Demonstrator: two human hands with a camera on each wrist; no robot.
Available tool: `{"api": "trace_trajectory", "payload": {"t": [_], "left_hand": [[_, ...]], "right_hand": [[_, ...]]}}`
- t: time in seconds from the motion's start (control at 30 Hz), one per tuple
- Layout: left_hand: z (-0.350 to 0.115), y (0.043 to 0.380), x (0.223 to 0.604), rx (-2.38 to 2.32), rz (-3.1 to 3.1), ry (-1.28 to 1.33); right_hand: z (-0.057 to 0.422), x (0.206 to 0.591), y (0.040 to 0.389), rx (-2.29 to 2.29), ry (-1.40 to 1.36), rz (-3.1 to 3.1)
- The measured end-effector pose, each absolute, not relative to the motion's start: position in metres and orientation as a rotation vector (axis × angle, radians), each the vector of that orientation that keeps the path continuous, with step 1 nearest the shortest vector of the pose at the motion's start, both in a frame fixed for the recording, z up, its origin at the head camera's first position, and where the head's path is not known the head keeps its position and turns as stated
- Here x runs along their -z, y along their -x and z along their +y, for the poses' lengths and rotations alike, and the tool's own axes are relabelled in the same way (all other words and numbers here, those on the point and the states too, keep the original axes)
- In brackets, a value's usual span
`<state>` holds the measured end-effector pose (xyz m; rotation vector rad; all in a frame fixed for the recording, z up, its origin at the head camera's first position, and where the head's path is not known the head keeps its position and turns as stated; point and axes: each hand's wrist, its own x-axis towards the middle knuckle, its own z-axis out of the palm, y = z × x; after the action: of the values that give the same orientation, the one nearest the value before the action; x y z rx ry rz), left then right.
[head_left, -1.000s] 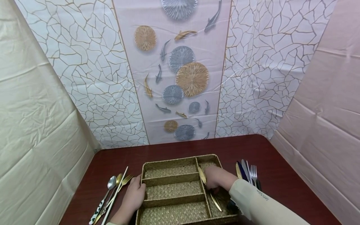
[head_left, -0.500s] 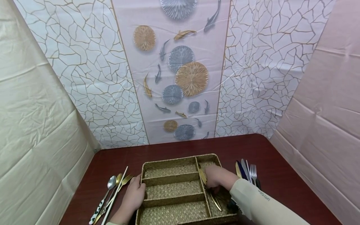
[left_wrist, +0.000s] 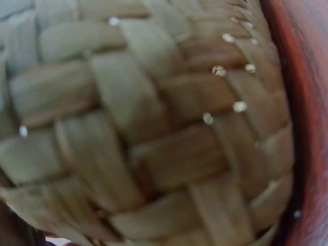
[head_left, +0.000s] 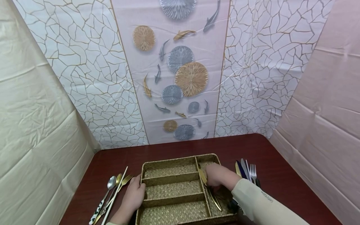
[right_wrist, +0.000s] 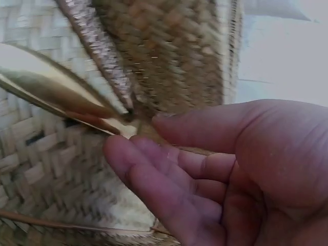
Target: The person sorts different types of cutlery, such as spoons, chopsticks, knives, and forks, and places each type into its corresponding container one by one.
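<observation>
In the head view a woven cutlery tray (head_left: 174,178) with several compartments sits near the front of the table. My left hand (head_left: 134,193) grips its left wall; the left wrist view is filled by the tray's weave (left_wrist: 154,118). My right hand (head_left: 215,175) reaches into the long right-hand compartment, fingers bent. In the right wrist view its thumb and fingertips (right_wrist: 115,146) pinch the narrow neck of a gold table knife (right_wrist: 56,87). The knife's broad end leans along the divider. Below the hand a slim gold length (head_left: 216,201) shows, seemingly its other end; the join is hidden.
Left of the tray lie a silver spoon (head_left: 111,182) with a black-and-white handle, a gold spoon (head_left: 118,179), a gold fork (head_left: 126,179) and a white chopstick (head_left: 118,187). To the right lie knives (head_left: 244,168) and a silver fork (head_left: 253,171), partly behind the sleeve.
My right hand and the gold knife have shifted very slightly within the right-hand compartment. The left hand and the tray hold their places.
</observation>
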<state>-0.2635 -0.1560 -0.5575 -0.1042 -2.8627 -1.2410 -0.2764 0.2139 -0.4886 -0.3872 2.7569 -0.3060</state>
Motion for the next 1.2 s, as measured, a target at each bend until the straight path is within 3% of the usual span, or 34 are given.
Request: {"api": "trace_trajectory", "payload": {"t": [0.33, 1.2], "left_hand": [[-0.156, 0.263, 0.557, 1.247, -2.879, 0.107], [-0.156, 0.263, 0.556, 1.227, -2.86, 0.114]], "right_hand": [[0.229, 0.473, 0.274, 0.606, 0.338, 2.767], [0.278, 0.447, 0.266, 0.658, 0.18, 2.89]]}}
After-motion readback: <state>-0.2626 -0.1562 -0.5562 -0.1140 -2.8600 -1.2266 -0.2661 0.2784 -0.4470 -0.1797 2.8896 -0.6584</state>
